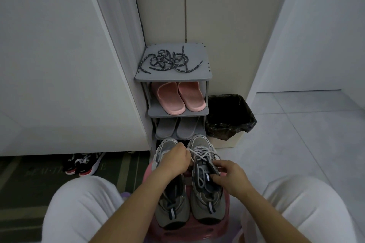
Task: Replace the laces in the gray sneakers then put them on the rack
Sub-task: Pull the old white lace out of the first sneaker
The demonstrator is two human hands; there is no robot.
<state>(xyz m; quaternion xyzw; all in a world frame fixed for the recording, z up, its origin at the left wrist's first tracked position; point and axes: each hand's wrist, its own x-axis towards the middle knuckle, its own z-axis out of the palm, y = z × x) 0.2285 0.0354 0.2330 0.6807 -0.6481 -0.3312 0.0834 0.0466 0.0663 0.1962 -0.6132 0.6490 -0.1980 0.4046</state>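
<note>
Plainly the biggest worry sat at 12 o'clock: the rack [173, 77] had pink slippers [177, 98] on its second shelf and gray slippers [175, 129] on the third. Its top shelf held a loose tangle of dark laces [169, 61], so free room for a pair looked scarce. Those laces would likely need clearing, or they could be swept to the floor. At 1 o'clock from the shoes stood a lined bin [229, 116].

Nearer, between the person's knees, a pink stool [189, 233] carried both shoes side by side, heels toward the person. It was a narrow perch, and a hard tug on a lace could, I judged, drag a shoe off its far edge.

The laced sneaker [207, 209] lay at 3 o'clock of the pair and the other sneaker [171, 211] at 9 o'clock; that one seemed to have no pale lace in it.

Both hands were on the laced one. The left hand [174, 162], at its 10 o'clock, was curled and pinched the white lace [201, 153] near the toe-end eyelets. The right hand [230, 178], at its 3 o'clock, gripped the shoe around its tongue and collar to steady it. Pulling unevenly could snag the lace in an eyelet.
</note>
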